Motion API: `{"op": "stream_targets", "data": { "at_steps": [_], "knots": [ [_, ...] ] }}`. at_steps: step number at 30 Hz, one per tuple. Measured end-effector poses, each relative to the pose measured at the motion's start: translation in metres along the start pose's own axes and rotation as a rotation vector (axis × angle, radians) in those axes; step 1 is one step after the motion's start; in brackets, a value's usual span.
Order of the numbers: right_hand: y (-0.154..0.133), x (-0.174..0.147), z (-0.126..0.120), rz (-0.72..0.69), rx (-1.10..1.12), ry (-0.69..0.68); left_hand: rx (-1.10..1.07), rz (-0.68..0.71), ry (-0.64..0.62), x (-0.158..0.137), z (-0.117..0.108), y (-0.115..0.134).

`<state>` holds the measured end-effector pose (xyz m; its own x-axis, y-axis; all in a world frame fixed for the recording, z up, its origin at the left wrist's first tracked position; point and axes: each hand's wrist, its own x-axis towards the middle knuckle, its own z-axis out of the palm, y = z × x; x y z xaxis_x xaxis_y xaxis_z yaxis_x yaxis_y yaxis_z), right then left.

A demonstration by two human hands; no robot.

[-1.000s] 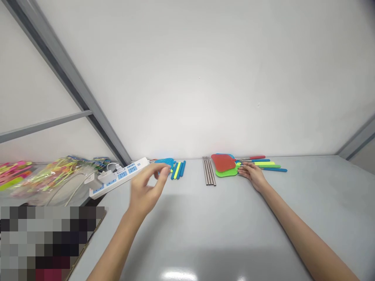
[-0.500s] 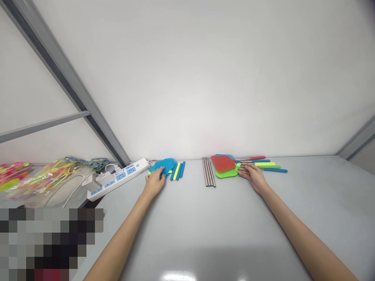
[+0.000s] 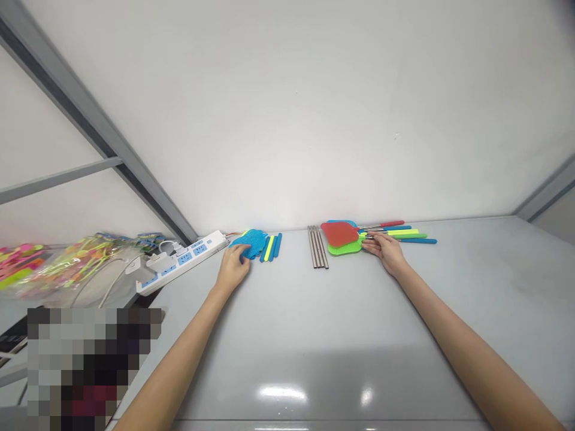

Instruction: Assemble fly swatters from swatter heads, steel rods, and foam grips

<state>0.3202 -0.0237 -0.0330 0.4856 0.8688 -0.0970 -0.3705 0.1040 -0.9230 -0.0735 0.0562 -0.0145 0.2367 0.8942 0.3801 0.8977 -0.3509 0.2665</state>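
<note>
My left hand (image 3: 233,266) is at the near edge of a pile of blue fly swatter heads (image 3: 254,239), with fingers over the edge and the thumb alongside it. Some yellow shows beneath the pile. Just right of it lie several short blue and yellow handles (image 3: 271,247). My right hand (image 3: 386,251) has its fingertips at the neck of a green fly swatter (image 3: 345,248), closed around the thin shaft area. A red fly swatter (image 3: 340,234) lies on top of that stack, a blue one partly hidden underneath. Several metal rods (image 3: 318,247) lie side by side between my hands.
A white power strip (image 3: 184,263) with plugged-in adapters runs along the left table edge. Beyond it are clear bags of colourful plastic parts (image 3: 85,263). The white wall (image 3: 296,149) rises behind the table (image 3: 287,323). A pixelated patch covers the lower left.
The view has tilted slightly downward, so everything sits higher in the picture. My left hand has shifted slightly against the blue heads, which look more neatly stacked. The right hand stays at the swatters.
</note>
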Motion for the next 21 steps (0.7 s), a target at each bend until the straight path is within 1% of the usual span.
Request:
{"op": "stream_targets", "data": {
  "at_steps": [2,5,9,12,14,17,19,21],
  "knots": [
    [0.000,0.000,0.001,-0.004,0.003,0.002,0.016,-0.053,-0.007,0.000,0.000,0.000],
    [0.001,0.000,0.002,-0.010,0.004,0.016,0.022,-0.102,-0.066,-0.002,0.000,-0.002],
    [0.003,0.000,0.004,-0.023,-0.002,0.058,0.013,-0.063,-0.141,-0.003,-0.001,-0.007],
    [0.006,0.001,0.004,-0.034,-0.007,0.088,-0.014,-0.010,-0.143,-0.002,-0.001,-0.012],
    [0.007,0.002,0.003,-0.039,-0.009,0.102,-0.037,0.017,-0.106,-0.002,0.000,-0.015],
    [0.009,0.003,0.002,-0.051,-0.007,0.114,-0.068,0.024,0.000,-0.004,-0.002,-0.016],
    [0.009,0.002,0.002,-0.063,0.000,0.115,-0.084,0.017,0.079,-0.006,-0.006,-0.011],
    [0.008,0.002,0.003,-0.076,0.011,0.113,-0.104,0.030,0.139,-0.010,-0.013,0.000]
  ]
}}
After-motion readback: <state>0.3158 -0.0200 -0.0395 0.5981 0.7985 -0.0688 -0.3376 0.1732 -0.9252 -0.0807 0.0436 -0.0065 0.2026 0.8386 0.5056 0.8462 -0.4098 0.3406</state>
